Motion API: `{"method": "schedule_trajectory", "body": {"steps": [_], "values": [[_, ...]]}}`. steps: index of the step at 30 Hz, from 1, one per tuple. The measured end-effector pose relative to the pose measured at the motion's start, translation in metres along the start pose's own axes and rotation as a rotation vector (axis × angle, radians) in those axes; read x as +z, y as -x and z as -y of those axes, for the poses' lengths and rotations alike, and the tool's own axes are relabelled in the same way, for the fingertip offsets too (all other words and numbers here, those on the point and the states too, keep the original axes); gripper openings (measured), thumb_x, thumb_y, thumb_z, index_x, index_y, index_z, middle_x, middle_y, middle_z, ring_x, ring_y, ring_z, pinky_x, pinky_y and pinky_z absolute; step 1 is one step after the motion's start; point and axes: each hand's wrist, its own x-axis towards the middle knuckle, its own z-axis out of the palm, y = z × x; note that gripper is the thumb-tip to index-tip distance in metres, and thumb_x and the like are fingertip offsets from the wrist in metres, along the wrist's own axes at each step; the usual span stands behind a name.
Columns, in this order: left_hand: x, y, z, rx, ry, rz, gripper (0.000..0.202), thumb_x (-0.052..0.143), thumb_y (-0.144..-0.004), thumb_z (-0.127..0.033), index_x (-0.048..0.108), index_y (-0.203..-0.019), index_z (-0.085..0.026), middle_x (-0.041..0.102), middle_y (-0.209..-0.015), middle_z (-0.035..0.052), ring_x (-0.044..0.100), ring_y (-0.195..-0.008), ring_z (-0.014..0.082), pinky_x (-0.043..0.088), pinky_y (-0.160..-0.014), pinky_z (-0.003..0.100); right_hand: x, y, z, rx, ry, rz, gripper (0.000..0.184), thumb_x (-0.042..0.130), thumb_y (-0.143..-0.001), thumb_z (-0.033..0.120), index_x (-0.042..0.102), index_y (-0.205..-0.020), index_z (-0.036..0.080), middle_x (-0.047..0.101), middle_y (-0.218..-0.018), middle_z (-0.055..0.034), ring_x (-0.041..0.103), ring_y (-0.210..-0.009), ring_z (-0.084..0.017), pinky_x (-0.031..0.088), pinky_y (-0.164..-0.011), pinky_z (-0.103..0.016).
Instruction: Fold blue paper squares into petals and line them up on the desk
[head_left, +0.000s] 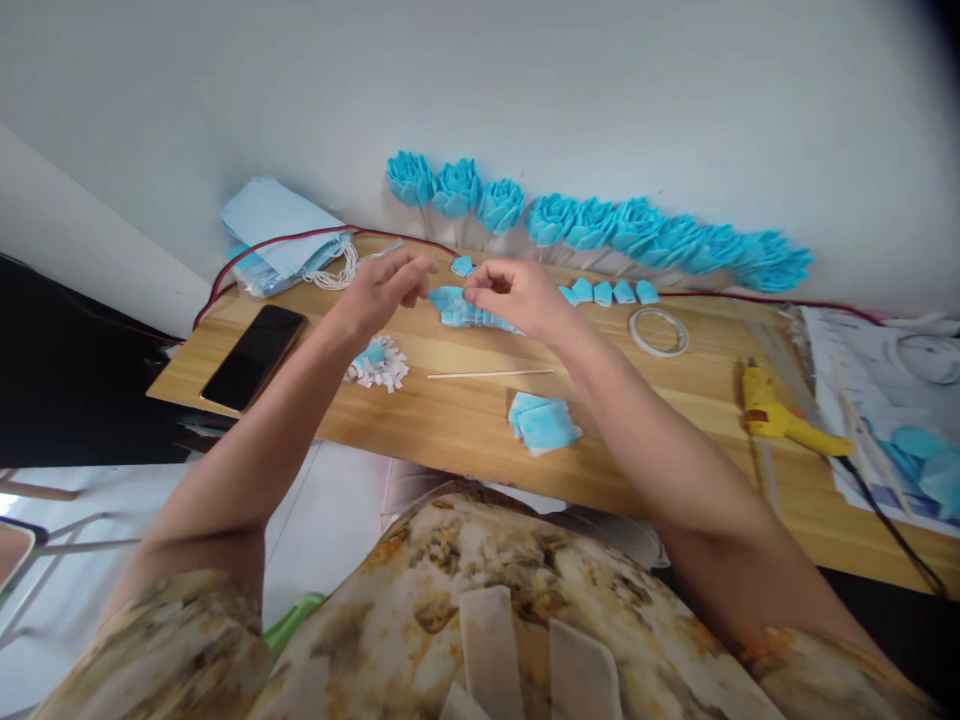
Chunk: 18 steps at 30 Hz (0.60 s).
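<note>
Blue petals point(454, 304) are apparently being arranged, partly covered by the right hand point(517, 295), fingertips set at them; the left hand point(381, 290) is curled just beside. Hands are apart; whether anything is pinched cannot be told. A light, precise pinch seems called for next.

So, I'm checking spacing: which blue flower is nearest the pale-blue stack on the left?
The leftmost blue flower: all the others sit to its right, farther from the pale-blue stack.
</note>
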Motion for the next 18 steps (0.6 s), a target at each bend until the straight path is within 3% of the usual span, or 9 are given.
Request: {"method": "schedule_trajectory", "body": {"steps": [5,9,12,15,18], "values": [[0.018,0.011,0.012,-0.117,0.157,0.117,0.028,0.066,-0.083,-0.042,0.062,-0.071,-0.017,0.056,-0.066,0.0003,0.049,-0.061,0.0102,0.041,-0.06,0.024,0.003,0.008,-0.017,0.116,-0.253,-0.112,0.016,0.068,-0.079,0.035,0.067,-0.078,0.019,0.059,-0.071,0.0028,0.049,-0.068,-0.011,0.038,-0.066,-0.027],[0.031,0.009,0.017,-0.159,0.185,0.054,0.025,0.069,-0.077,-0.039,0.058,-0.068,-0.018,0.053,-0.063,-0.0012,0.046,-0.06,0.0099,0.039,-0.06,0.025,0.003,0.013,-0.025,0.156,-0.333,-0.104,0.022,0.07,-0.077,0.041,0.069,-0.08,0.019,0.063,-0.074,0.0019,0.053,-0.072,-0.012,0.043,-0.072,-0.028],[0.031,0.002,0.018,-0.168,0.108,0.058,0.025,0.067,-0.076,-0.04,0.058,-0.066,-0.019,0.053,-0.06,-0.0012,0.045,-0.058,0.0105,0.038,-0.059,0.026,-0.008,0.017,-0.026,0.168,-0.303,0.005,0.026,0.072,-0.078,0.044,0.073,-0.084,0.019,0.069,-0.08,-0.0005,0.058,-0.077,-0.014,0.046,-0.076,-0.029],[0.026,-0.004,0.016,-0.161,-0.073,0.139,0.022,0.068,-0.074,-0.04,0.064,-0.071,-0.018,0.058,-0.064,-0.0008,0.048,-0.062,0.012,0.038,-0.061,0.026,-0.024,0.019,-0.022,0.139,-0.185,0.041,0.031,0.066,-0.085,0.048,0.077,-0.091,0.02,0.075,-0.092,-0.0043,0.063,-0.087,-0.017,0.047,-0.08,-0.031],[0.023,-0.009,0.014,-0.159,-0.218,0.242,0.024,0.068,-0.074,-0.041,0.069,-0.077,-0.018,0.063,-0.071,-0.0007,0.052,-0.067,0.013,0.039,-0.065,0.026,-0.035,0.015,-0.018,0.086,-0.015,0.059,0.026,0.065,-0.086,0.042,0.078,-0.09,0.02,0.076,-0.091,-0.0034,0.063,-0.086,-0.018,0.046,-0.077,-0.031]]}}
